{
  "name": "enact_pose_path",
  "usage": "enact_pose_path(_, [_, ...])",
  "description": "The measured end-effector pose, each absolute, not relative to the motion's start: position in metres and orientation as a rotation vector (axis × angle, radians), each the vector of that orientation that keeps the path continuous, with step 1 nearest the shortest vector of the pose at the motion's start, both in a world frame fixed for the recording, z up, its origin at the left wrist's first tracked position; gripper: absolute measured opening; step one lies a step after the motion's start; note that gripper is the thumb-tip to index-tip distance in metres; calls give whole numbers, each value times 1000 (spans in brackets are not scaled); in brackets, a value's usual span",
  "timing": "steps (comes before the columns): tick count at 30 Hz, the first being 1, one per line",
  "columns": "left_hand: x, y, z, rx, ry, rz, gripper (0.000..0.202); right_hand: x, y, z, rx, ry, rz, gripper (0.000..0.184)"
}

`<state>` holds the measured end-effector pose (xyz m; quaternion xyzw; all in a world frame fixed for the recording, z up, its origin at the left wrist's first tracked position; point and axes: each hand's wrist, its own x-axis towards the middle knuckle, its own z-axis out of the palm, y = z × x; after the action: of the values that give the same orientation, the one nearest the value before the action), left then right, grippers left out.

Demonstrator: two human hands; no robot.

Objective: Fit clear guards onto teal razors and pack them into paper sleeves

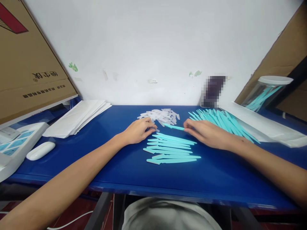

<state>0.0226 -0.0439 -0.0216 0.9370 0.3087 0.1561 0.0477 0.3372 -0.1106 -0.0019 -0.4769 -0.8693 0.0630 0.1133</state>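
Note:
My right hand (207,132) pinches the handle end of a turquoise eyebrow razor (174,127), whose blade end points left. Opposite it, my left hand (140,131) is closed in a pinch, with a small translucent blade cap (157,130) at its fingertips. The razor and that cap are apart. Behind my hands lies a heap of loose translucent caps (165,115). Nearer to me, several turquoise razors (171,148) lie in a rough row, their handles pointing right. Just beyond my right hand is a larger pile of razors (222,119).
White paper sleeves (76,118), a white oval case (40,151) and a cardboard box (35,64) are on the left. A lidded clear jar (266,92) holding razors stands at right, behind a white plastic sheet (271,123). A white wall backs the blue table (120,174).

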Motion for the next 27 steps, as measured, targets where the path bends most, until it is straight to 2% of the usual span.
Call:
enact_pose_path(11, [23,-44,-17,2872,897,458,33,325,-124,1,-1299,-2725,348,29])
enact_pose_path(14, [23,-46,-16,2872,835,455,35,323,-124,-1,-1284,-2701,303,27])
enact_pose_path(18, [22,-47,-14,2801,804,481,28,325,-120,-3,-1348,-2623,176,28])
enact_pose_path(27, [22,-48,-13,2818,838,501,24,327,-121,0,-1378,-2621,147,26])
